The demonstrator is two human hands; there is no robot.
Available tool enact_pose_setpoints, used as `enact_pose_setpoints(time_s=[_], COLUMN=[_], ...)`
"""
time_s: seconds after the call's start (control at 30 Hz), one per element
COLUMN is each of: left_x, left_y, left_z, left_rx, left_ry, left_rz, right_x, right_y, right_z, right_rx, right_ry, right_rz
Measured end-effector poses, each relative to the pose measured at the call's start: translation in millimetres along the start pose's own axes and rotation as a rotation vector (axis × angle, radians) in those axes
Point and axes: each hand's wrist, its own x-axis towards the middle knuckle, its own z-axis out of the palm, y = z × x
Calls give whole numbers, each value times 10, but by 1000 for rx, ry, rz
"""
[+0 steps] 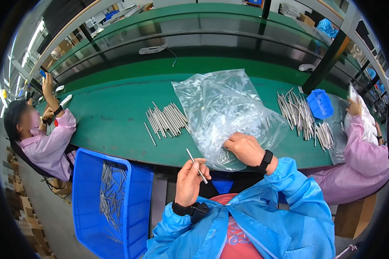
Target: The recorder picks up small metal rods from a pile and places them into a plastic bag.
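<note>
Left hand (186, 186): fingers grasping one slim metal rod (201, 173), held at a tilt just off the near edge of the desk (112, 116). Right hand (246, 149): fingers bent against a crumpled clear plastic bag (220, 101) by the same near edge; tips obscured, cannot tell whether they grip anything. Bag: spread over the middle of the desk. Left rod group (166, 121): loose, roughly parallel, beside the bag toward the desk's left end. Right rod group (294, 113): heaped toward the right end, near a small blue bin (320, 104). Large blue crate (136, 207): below the near edge, left, scattered rods (112, 194) inside
</note>
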Motion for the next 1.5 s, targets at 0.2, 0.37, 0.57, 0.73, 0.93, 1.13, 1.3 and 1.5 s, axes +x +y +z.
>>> enact_pose_setpoints(time_s=[0.2, 0.37, 0.57, 0.73, 0.93, 1.13, 1.3, 1.5], left_x=[-66, -96, -74, -35, -27, -30, -26, -25], left_y=[66, 46, -21, -12, -33, -19, -35, -20], left_z=[-10, 26, 189, 368, 458, 475, 456, 411], left_rx=[217, 429, 609, 774, 846, 861, 865, 957], left_ry=[-65, -139, -197, -181, -177, -194, -220, -267], left_rz=[-84, -43, -14, 50, 66, 45, 73, 162], right_x=[-74, -276, -491, -556, -635, -651, -653, -604], right_y=[-45, -154, -209, -247, -232, -203, -177, -202], right_z=[-159, -357, -434, -545, -544, -552, -560, -542], right_rx=[263, 627, 814, 766, 795, 765, 751, 650], right_ry=[84, 141, 203, 236, 234, 223, 210, 219], right_rz=[46, 247, 273, 179, 145, 101, 23, -128])
